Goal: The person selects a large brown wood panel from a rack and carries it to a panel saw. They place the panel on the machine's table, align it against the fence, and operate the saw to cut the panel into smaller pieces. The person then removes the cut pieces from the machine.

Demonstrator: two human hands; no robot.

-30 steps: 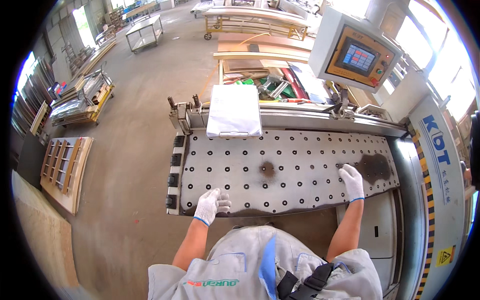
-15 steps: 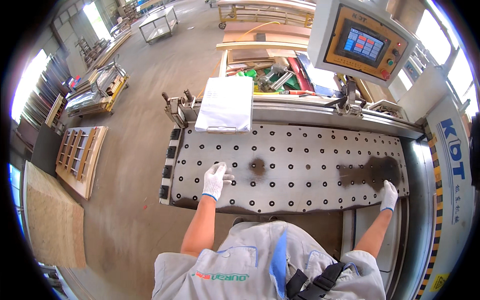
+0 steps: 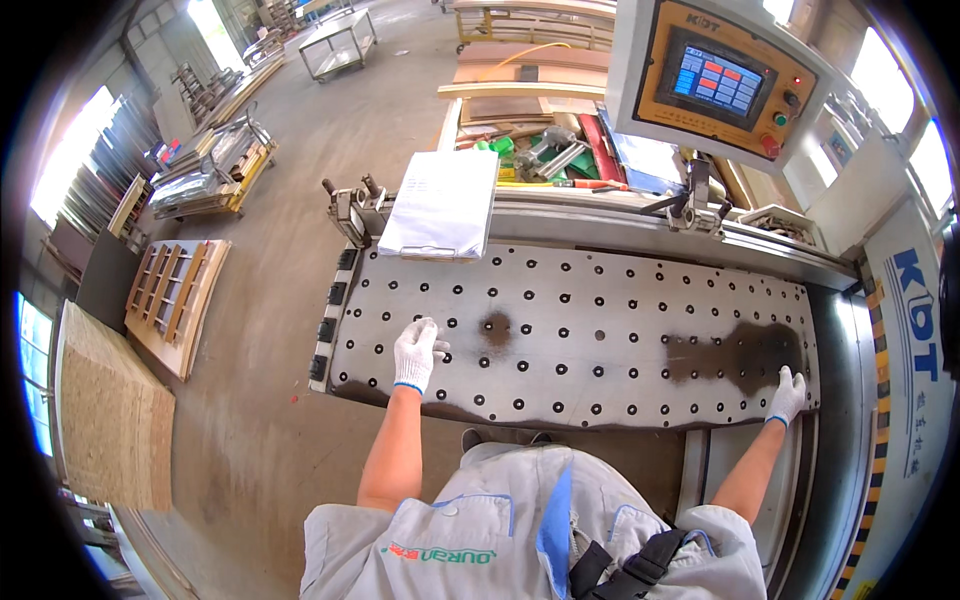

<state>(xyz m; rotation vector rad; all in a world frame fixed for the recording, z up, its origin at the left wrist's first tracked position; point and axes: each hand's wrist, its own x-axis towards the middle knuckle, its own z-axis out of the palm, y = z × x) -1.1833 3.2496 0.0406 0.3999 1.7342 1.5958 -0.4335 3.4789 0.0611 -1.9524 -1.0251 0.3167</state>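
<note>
A grey metal worktable [image 3: 545, 375], dotted with rows of black-ringed round studs, spreads in front of me. Over its left part is my left hand [image 3: 417, 355] in a white knit glove, fingers loosely apart and holding nothing visible. My right hand [image 3: 787, 396], gloved the same way, is at the table's right end by a dark brown stain [image 3: 755, 355]. Its fingers are partly spread, with no object showing in them; whether either hand touches the surface I cannot tell. Beyond my left hand, a clipboard with white sheets [image 3: 438, 205] rests at the machine's rail.
A control panel with a screen [image 3: 718, 78] overhangs the back right. Behind the metal rail [image 3: 600, 222] lies a cluttered heap of tools and offcuts [image 3: 560, 150]. Stacked boards [image 3: 115, 410] stand to the left, and a machine housing [image 3: 900, 350] bounds the right side.
My view has shifted slightly, so the table sits a little further left. My right hand's fingers look more spread. The left hand stays over much the same part of the table.
</note>
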